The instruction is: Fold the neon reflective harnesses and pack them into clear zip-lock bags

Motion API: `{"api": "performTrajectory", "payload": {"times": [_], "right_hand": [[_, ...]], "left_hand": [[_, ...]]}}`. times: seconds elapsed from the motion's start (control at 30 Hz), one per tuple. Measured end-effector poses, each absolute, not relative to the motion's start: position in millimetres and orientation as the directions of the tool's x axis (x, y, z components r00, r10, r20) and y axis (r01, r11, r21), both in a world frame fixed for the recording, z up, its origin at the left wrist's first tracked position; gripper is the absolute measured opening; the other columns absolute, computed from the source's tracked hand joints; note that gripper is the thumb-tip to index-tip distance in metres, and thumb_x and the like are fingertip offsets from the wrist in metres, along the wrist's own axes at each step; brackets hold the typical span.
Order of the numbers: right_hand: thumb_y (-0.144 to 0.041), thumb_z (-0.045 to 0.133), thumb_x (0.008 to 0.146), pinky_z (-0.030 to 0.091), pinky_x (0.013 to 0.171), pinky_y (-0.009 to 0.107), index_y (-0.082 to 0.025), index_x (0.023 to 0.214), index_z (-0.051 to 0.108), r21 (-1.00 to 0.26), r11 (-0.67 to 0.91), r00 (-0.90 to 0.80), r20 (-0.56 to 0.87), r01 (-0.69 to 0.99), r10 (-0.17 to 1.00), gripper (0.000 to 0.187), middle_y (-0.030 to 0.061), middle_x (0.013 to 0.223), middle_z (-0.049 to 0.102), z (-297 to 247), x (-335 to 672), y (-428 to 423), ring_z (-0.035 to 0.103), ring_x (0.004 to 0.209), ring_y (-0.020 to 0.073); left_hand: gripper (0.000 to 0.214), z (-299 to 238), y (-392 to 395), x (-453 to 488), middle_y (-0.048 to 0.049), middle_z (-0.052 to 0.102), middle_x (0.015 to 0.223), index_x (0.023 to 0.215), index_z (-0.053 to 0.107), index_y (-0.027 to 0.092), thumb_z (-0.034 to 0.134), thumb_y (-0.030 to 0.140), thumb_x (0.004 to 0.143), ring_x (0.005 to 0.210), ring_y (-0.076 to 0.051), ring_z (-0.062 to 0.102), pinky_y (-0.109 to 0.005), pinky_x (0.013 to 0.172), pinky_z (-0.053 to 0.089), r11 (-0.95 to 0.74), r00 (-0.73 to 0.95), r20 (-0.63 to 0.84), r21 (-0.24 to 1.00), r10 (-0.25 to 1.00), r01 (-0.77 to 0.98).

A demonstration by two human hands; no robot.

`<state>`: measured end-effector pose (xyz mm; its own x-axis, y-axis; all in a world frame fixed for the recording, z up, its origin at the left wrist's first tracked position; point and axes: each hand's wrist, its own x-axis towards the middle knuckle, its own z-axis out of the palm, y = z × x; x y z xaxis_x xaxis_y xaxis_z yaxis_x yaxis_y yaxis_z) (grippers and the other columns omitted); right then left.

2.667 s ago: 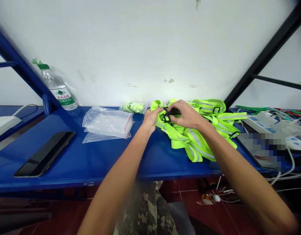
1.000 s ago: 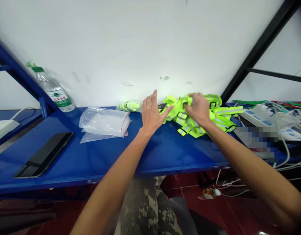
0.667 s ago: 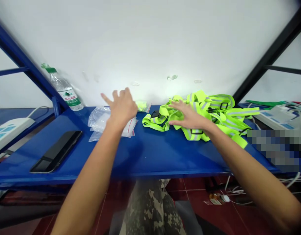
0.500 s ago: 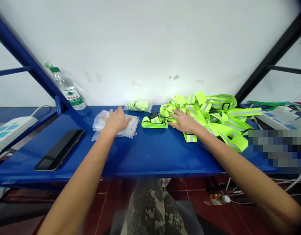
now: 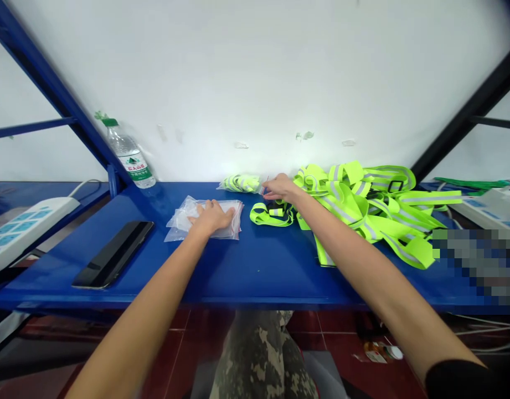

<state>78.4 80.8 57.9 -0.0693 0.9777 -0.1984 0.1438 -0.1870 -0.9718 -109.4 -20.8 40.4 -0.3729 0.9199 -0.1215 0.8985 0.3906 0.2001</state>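
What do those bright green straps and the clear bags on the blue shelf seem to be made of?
The neon yellow-green straps look like synthetic woven webbing, probably polyester: they fold softly and carry silvery reflective bands, though the weave is too fine to see. The bags under the left hand look like thin, glossy plastic film, transparent and creased, with a red-lined edge.

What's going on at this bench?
A person is working bare-handed at a blue metal shelf. The left hand lies flat on a stack of clear zip bags. The right hand reaches toward a bagged bundle of neon-yellow reflective webbing. A tangled pile of reflective vests lies to the right.
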Motion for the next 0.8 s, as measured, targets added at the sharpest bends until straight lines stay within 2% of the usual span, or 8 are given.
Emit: {"api": "performTrajectory", "payload": {"times": [0.1, 0.17, 0.27, 0.33, 0.43, 0.57, 0.67, 0.8], "right_hand": [[0.003, 0.069, 0.076, 0.059, 0.055, 0.027, -0.009, 0.093, 0.06, -0.965, -0.251, -0.028, -0.254, 0.079, 0.967, 0.023, -0.0004, 0.057, 0.058, 50, 61, 96, 0.062, 0.056, 0.0148], [0.008, 0.062, 0.077, 0.057, 0.054, 0.023, -0.01, 0.086, 0.058, -0.962, -0.27, -0.031, -0.271, 0.026, 0.962, 0.021, -0.002, 0.053, 0.055, 54, 58, 99, 0.059, 0.053, 0.0115], [0.008, 0.058, 0.081, 0.056, 0.056, 0.022, -0.012, 0.075, 0.056, -0.964, -0.263, -0.079, -0.259, -0.044, 0.963, 0.02, -0.0013, 0.051, 0.055, 71, 68, 94, 0.057, 0.052, 0.0095], [0.005, 0.059, 0.082, 0.055, 0.058, 0.021, -0.012, 0.073, 0.057, -0.969, -0.232, -0.106, -0.223, -0.085, 0.969, 0.019, -0.0003, 0.053, 0.057, 84, 83, 87, 0.058, 0.053, 0.0087], [0.007, 0.061, 0.077, 0.054, 0.058, 0.02, -0.009, 0.074, 0.063, -0.981, -0.141, -0.154, -0.12, -0.131, 0.981, 0.016, 0.0019, 0.059, 0.063, 100, 109, 72, 0.059, 0.054, 0.0083], [0.007, 0.063, 0.073, 0.055, 0.06, 0.022, -0.009, 0.072, 0.066, -0.992, -0.065, -0.196, -0.044, -0.104, 0.98, 0.016, 0.0034, 0.06, 0.065, 98, 136, 55, 0.061, 0.056, 0.0093], [0.004, 0.069, 0.071, 0.054, 0.057, 0.023, -0.012, 0.074, 0.064, -1.0, -0.019, -0.044, -0.019, 0.003, 0.999, 0.016, -0.0001, 0.058, 0.062, 83, 149, 52, 0.059, 0.053, 0.0092], [0.0, 0.074, 0.069, 0.05, 0.051, 0.022, -0.012, 0.076, 0.065, -0.981, 0.017, 0.087, 0.034, 0.195, 0.996, 0.016, -0.0009, 0.056, 0.061, 63, 163, 55, 0.057, 0.05, 0.0093]], "left_hand": [[0.071, 65, -12, -102, -0.0273, 0.056, 0.143, 0.132, 0.064, 0.013, 0.054, 0.064, 0.084, 0.138, -0.053, 0.041, -0.072, 0.107, 0.031, 0.387, -0.378, -0.095, 0.104, 0.921, 0.916], [0.052, 77, -5, -90, -0.026, 0.063, 0.132, 0.121, 0.068, 0.012, 0.055, 0.051, 0.089, 0.132, -0.048, 0.048, -0.065, 0.106, 0.036, 0.273, -0.285, 0.157, 0.091, 0.946, 0.958], [0.031, 82, 6, -63, -0.0193, 0.068, 0.119, 0.113, 0.067, 0.014, 0.05, 0.031, 0.094, 0.117, -0.034, 0.058, -0.047, 0.097, 0.046, -0.079, -0.035, 0.497, 0.206, 0.867, 0.975], [0.022, 80, 16, -45, -0.0138, 0.071, 0.105, 0.1, 0.067, 0.015, 0.05, 0.028, 0.094, 0.102, -0.026, 0.063, -0.038, 0.091, 0.048, -0.286, 0.028, 0.609, 0.33, 0.793, 0.9], [0.025, 75, 28, -22, -0.0062, 0.069, 0.08, 0.082, 0.062, 0.017, 0.055, 0.037, 0.094, 0.075, -0.018, 0.063, -0.029, 0.074, 0.047, -0.368, -0.062, 0.546, 0.64, 0.835, 0.675], [0.044, 62, 31, -4, -0.0008, 0.061, 0.063, 0.078, 0.057, 0.02, 0.046, 0.058, 0.097, 0.051, -0.014, 0.055, -0.027, 0.053, 0.038, -0.209, 0.031, 0.215, 0.89, 0.976, 0.406], [0.043, 49, 27, 2, 0.0008, 0.059, 0.06, 0.079, 0.055, 0.021, 0.054, 0.062, 0.091, 0.049, -0.014, 0.052, -0.026, 0.051, 0.033, -0.222, 0.079, 0.21, 0.848, 0.974, 0.482], [0.037, 34, 22, 6, -0.0005, 0.062, 0.066, 0.078, 0.055, 0.021, 0.07, 0.055, 0.081, 0.061, -0.016, 0.055, -0.027, 0.057, 0.031, -0.313, 0.096, 0.349, 0.644, 0.932, 0.699]]}}
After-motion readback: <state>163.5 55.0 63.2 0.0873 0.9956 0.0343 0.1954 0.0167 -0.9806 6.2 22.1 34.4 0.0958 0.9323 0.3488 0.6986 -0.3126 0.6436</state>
